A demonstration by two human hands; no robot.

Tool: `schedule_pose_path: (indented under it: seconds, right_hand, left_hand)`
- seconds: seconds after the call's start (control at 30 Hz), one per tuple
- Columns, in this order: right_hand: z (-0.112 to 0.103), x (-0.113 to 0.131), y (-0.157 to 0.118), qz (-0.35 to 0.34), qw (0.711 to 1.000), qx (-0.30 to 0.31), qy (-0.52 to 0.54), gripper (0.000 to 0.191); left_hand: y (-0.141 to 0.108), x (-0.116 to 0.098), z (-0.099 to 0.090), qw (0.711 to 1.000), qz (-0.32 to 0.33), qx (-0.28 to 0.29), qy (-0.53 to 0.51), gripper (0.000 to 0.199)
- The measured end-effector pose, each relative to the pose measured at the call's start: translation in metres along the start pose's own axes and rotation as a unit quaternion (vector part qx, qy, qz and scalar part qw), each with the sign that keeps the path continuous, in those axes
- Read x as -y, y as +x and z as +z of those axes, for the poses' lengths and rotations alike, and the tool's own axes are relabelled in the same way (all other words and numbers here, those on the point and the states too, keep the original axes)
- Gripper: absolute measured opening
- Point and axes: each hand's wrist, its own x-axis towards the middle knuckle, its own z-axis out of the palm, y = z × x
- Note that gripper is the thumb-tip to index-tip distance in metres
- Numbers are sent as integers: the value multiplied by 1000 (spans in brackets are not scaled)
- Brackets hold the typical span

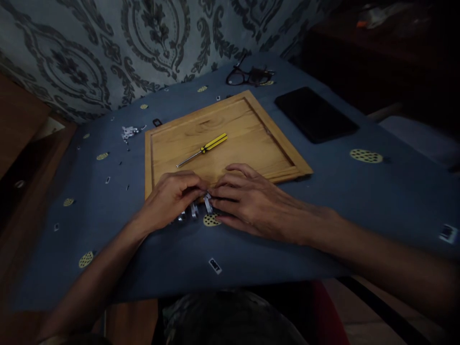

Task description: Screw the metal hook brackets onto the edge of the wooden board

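Hands [251, 203] close together, fingers [230, 192] bent, forearms [359, 244] converging

Left hand [174, 199] and right hand [251, 203]: two, both yours
Metal pieces [208, 204] by your fingers: you can count three
Wooden panel [230, 143]: one before you
Screwdriver [203, 149]: you have one, yellow and black
Metal parts cluster [131, 131]: one group; you cannot tell how many parts make it up
Eyeglasses [237, 76]: one pair
Flat black slab [316, 115]: one on your counter [287, 258]
Black loop [157, 122]: one beyond the panel's far left corner
Yellow spotted prints [366, 155]: you can count at least eight on the cloth
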Motion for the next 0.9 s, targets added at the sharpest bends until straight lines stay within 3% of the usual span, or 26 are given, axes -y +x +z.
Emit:
schedule_pose_path:
  seconds: [0.57, 0.9]
  right_hand:
    - [-1, 0, 0, 3, 1000, 1, 9, 27]
    - [-1, 0, 1, 6, 1000, 3, 14, 28]
  left_hand:
    - [1, -4, 0, 998, 44, -3, 54, 22]
    - [-1, -3, 1, 974, 146, -22, 174, 33]
